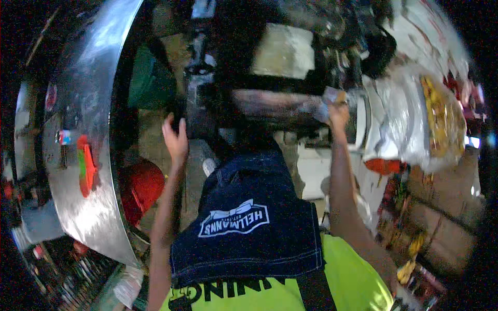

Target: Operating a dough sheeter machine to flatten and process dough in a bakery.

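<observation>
My left hand (175, 139) is raised at the middle left, its fingers apart and nothing in it. It is nearest to a dark upright post and a green container (148, 78). My right hand (338, 113) reaches forward with closed fingers around a small, pale blue and whitish piece (326, 108), which looks like paper or cloth but is smeared by motion. Just left of that piece runs a long pinkish-grey bar (275, 101). A dark apron (249, 192) over a bright yellow-green shirt covers my front.
A shiny metal counter (93, 228) curves along the left, carrying a red and green item (87, 166) and a small can (64, 137). Beside it sits a red container (145, 186). Clear plastic bags (394, 124) lie at the right. Ahead is a dark frame with a pale square sheet (285, 49).
</observation>
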Available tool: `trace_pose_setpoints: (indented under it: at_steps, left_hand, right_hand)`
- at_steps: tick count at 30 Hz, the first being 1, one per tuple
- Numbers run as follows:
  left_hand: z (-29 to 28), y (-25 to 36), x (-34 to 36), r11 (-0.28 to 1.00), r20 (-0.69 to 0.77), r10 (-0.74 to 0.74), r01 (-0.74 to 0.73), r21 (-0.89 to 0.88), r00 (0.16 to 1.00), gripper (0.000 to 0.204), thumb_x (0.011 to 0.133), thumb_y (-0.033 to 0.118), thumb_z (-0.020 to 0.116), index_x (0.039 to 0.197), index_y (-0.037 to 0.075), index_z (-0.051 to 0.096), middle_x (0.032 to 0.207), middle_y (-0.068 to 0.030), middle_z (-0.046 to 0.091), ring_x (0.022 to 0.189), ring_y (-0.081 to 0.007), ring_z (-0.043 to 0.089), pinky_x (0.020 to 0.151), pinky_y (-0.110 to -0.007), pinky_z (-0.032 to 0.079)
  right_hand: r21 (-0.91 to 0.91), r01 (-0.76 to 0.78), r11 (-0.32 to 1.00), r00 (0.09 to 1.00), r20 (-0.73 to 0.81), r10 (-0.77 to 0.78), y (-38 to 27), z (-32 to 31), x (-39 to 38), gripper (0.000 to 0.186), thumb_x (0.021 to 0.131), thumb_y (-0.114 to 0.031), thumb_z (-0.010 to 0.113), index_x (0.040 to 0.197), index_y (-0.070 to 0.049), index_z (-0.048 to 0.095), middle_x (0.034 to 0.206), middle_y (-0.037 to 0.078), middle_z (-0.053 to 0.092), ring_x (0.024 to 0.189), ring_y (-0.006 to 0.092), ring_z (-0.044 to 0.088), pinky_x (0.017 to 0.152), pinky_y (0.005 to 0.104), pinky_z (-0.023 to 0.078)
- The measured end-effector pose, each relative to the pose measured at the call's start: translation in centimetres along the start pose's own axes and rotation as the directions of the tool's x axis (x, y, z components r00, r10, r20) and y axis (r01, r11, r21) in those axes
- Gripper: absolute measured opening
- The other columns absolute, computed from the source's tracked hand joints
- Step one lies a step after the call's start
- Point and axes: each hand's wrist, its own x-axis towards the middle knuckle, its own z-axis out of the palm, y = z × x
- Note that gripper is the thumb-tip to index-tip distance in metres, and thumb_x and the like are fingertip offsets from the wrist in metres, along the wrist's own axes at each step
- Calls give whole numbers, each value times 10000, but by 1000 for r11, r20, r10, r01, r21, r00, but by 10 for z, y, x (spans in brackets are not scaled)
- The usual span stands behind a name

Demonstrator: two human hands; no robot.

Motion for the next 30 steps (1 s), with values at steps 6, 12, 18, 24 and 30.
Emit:
trace_pose_setpoints:
  at_steps: [6,12,18,24,30]
  left_hand:
    - [79,-2,51,948,207,-116,46,316,971,689,873,438,494,1304,-65,304,1238,-222,445,1093,-375,481,916,-455,393]
    - [82,28,34,790,-30,25,-2,614,999,692,849,481,477,1306,-16,327,1142,-164,491,994,-315,510,840,-417,424]
    - [71,21,37,846,29,-41,19,532,999,690,887,532,387,1313,-8,333,1186,-173,482,1050,-318,489,876,-413,392]
    - [83,47,41,791,44,-107,58,609,993,710,885,566,352,1305,-6,347,1188,-181,488,1066,-330,488,895,-427,375]
    - [78,38,42,821,25,-124,89,564,992,732,867,589,370,1299,-1,352,1179,-185,491,1077,-349,485,892,-446,379]
  right_hand:
    - [-186,67,980,986,-137,-94,-95,19,-81,487,662,-440,726,829,5,619,837,216,633,806,380,613,704,428,487]
    - [104,-103,989,985,-131,116,-92,-16,-82,492,667,-409,719,938,-18,593,803,202,631,787,397,611,709,457,487]
    - [-174,146,974,988,-24,-152,-104,14,-64,508,644,-417,710,972,-42,605,850,210,641,826,376,623,719,456,500]
    - [-345,164,924,986,46,-158,-95,40,-29,605,632,-500,705,1018,-45,605,863,215,651,785,376,640,703,440,511]
    - [159,128,979,992,-1,-130,-35,53,45,541,632,-361,739,1020,-19,578,888,195,648,806,304,644,695,393,518]
